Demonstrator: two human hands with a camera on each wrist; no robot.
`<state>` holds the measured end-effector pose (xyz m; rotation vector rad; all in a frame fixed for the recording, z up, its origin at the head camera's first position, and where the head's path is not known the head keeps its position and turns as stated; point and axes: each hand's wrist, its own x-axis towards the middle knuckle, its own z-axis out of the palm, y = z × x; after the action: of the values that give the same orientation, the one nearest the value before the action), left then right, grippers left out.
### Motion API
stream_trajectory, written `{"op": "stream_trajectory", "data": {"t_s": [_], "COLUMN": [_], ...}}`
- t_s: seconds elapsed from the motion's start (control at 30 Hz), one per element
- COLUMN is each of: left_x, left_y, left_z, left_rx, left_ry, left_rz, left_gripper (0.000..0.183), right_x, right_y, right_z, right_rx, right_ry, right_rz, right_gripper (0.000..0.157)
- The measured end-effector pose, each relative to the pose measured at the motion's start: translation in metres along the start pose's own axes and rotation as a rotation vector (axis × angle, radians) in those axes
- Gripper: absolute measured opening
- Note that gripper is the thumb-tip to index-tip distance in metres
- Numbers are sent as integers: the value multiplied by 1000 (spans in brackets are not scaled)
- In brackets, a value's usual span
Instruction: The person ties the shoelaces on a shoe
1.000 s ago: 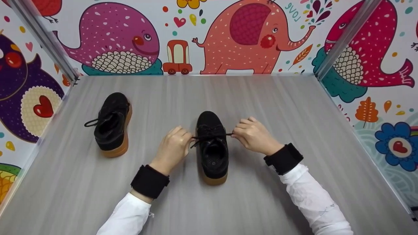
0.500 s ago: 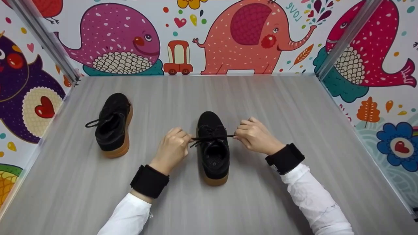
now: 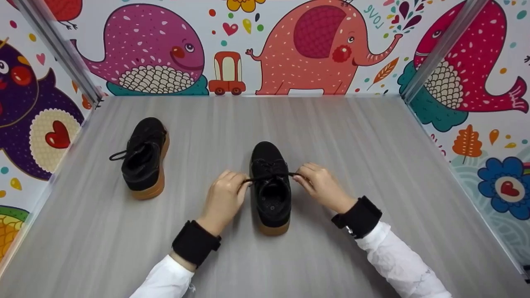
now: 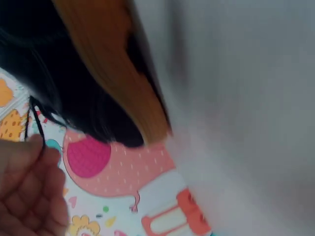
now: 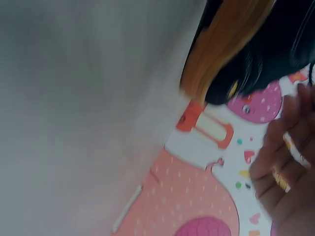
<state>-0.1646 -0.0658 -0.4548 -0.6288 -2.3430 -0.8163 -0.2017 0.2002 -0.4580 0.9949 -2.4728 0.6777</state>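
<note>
A black lace-up shoe (image 3: 267, 157) with a tan sole stands upright on the grey surface, toe pointing away from me. On its left side my left hand (image 3: 224, 198) pinches one end of the black shoelace (image 3: 265, 177) between thumb and fingers. My right hand (image 3: 321, 185) pinches the lace on the shoe's other side. The lace runs across the tongue between both hands. In the left wrist view, the left hand (image 4: 32, 189) holds a thin lace strand beside the tan sole (image 4: 106, 54). The right wrist view is blurred, with the right hand (image 5: 290, 162) near the shoe (image 5: 261, 59).
A second black shoe (image 3: 145, 159) stands at the left, its lace loop (image 3: 118, 155) sticking out to the left. A printed cartoon wall (image 3: 232, 45) closes the far side of the grey surface (image 3: 339, 124), with more printed walls left and right.
Both hands have shifted slightly toward me. The left has also moved a little right, while the right wrist has dropped lower. The lace stays pinched, and the shoes keep their places.
</note>
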Motion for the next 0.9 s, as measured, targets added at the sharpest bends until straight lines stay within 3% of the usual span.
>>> {"op": "stream_trajectory", "data": {"t_s": [0.17,0.3,0.43,0.53,0.7,0.8,0.9], "left_x": [-10,-19,-27,-30,-31,-30,-29], "left_y": [13,19,29,37,47,52,56], "left_z": [-1,0,5,12,27,33,36], "left_rx": [-218,-448,-718,-879,-1037,-1074,-1105], "left_ry": [-58,-196,-357,-373,-266,-227,-231], "left_rz": [-262,-505,-768,-929,-1048,-1051,-1028], "left_gripper": [24,45,68,79,89,87,79], "right_x": [-7,-14,-22,-27,-31,-32,-31], "right_y": [-15,-24,-34,-44,-59,-65,-71], "right_z": [1,2,9,15,22,26,28], "right_rx": [241,577,933,1091,1250,1293,1295], "right_ry": [-12,-77,-144,-157,-156,-153,-137], "right_rz": [338,601,759,822,861,879,895], "right_gripper": [18,39,58,67,73,74,73]}}
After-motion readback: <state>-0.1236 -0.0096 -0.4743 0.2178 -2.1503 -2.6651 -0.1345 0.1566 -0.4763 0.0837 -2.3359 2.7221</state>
